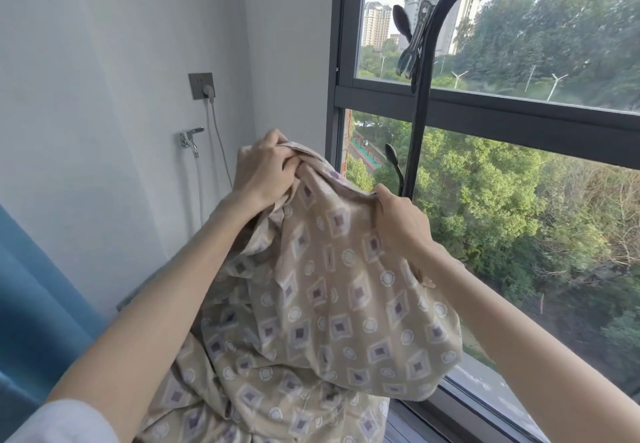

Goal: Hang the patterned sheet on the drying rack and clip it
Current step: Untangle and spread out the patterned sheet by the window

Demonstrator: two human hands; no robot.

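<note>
Both hands up at chest height, bunching the sheet (322,304) in front of the window (485,113). Left hand (265,169) closed tight on a gathered wad of the sheet's top edge, fingers curled in, knuckles toward camera. Right hand (398,221) lower and to the right, pinching a fold of the same edge betw. thumb and fingers. Short stretch of hem taut betw. the two hands. Sheet beige w/ purple diamonds and white circles, hanging in a loose bundle below the hands, draping past the window sill (460,404) at lower right. Not on the rack (420,103) yet: black rack pole stands just behind the right hand, curving overhead at top. One dark clip (412,48) clamped on the pole up high, another clip (394,162) lower down just above the right hand; neither touching the sheet. Wall socket (201,85) w/ plug, tap (189,139) and blue curtain (31,321) at left.
</note>
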